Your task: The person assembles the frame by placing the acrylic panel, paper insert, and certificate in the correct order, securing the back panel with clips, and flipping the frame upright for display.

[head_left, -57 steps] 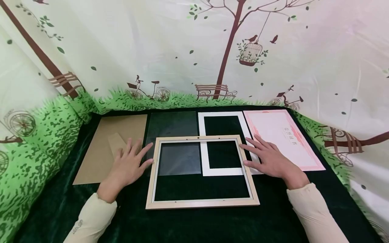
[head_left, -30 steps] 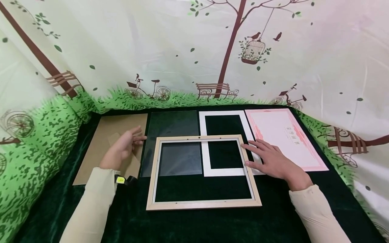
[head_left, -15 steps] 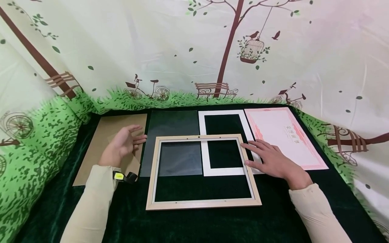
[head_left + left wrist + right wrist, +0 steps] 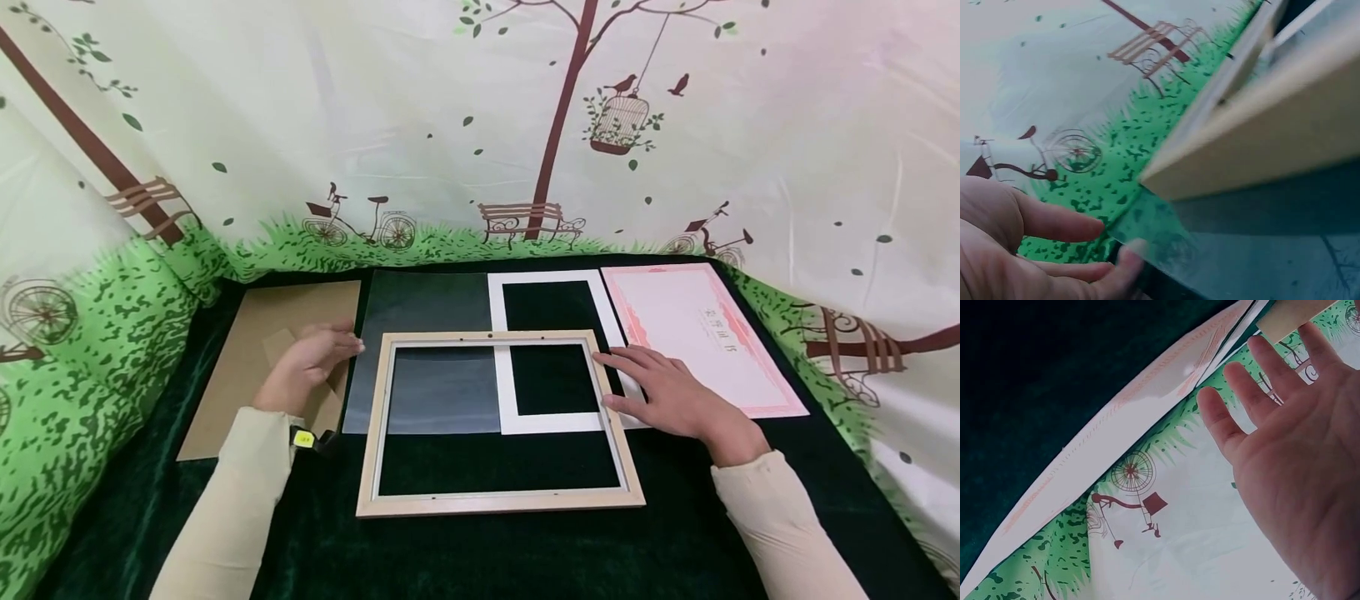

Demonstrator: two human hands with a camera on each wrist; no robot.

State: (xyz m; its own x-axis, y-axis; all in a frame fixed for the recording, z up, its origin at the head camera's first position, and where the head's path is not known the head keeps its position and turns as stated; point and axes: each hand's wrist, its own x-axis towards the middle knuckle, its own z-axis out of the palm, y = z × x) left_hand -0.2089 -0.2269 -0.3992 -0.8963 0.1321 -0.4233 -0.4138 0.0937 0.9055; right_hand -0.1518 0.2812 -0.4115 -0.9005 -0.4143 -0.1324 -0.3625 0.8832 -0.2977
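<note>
A light wooden picture frame (image 4: 495, 503) lies on the dark green cloth, overlapping the lower parts of a clear sheet (image 4: 420, 302) and a white mat (image 4: 510, 400). At the clear sheet's left edge, my left hand (image 4: 309, 358) pinches it between curled fingers; the left wrist view shows a fingertip (image 4: 1132, 251) over that edge. My right hand (image 4: 663, 387) rests its extended fingertips against the frame's right side, above the mat's right border. In the right wrist view, the right hand (image 4: 1300, 444) is spread and holds nothing.
Left of the clear sheet lies a brown backing board (image 4: 247, 358) with a stand flap, partly behind the left hand. A pink-bordered certificate (image 4: 675, 308) lies at the right. A printed curtain (image 4: 420, 100) encloses the table's back and sides.
My left hand has left the frame's left side, rolled over the backing board and taken the clear sheet's edge. The sheet now looks greyer and more reflective. My right hand has barely moved.
</note>
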